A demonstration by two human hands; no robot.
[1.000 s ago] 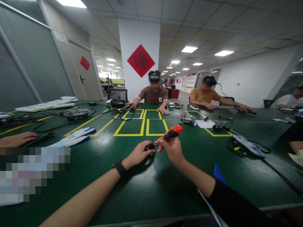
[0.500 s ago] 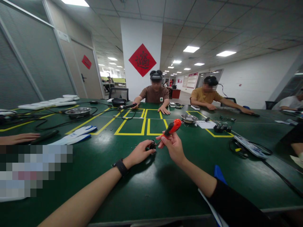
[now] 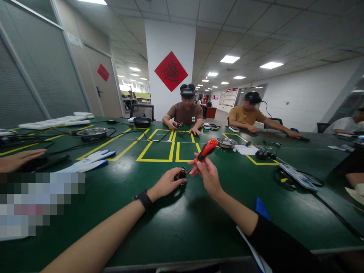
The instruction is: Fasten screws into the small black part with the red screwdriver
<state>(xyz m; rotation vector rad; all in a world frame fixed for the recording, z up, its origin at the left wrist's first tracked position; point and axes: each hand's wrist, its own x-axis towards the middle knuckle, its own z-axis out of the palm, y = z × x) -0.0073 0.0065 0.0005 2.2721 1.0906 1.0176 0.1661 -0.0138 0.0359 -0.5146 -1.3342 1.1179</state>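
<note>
My left hand (image 3: 169,182) is closed around a small black cylindrical part with a metallic top (image 3: 183,173), held upright at the green table (image 3: 125,235). In my right hand (image 3: 209,175) is a screwdriver (image 3: 207,149) with a red and black handle. Its handle points up and to the right, while the thin shaft slants down-left to the side of the black part. Whether the tip touches a screw there is too small to make out. A few tiny dark bits lie on the table just left of my left hand.
White-and-blue gloves (image 3: 92,160) lie to the left, near another person's hand (image 3: 22,157). Metal bowls (image 3: 226,142), black plugs (image 3: 265,153) and a power strip (image 3: 297,176) with cables sit around. Two people (image 3: 186,112) sit opposite. A blue item (image 3: 262,208) lies by my right forearm.
The screwdriver handle has tipped slightly lower and to the left, its shaft still at the black part. Across the table, the person in brown has drawn a dark object closer to the body.
</note>
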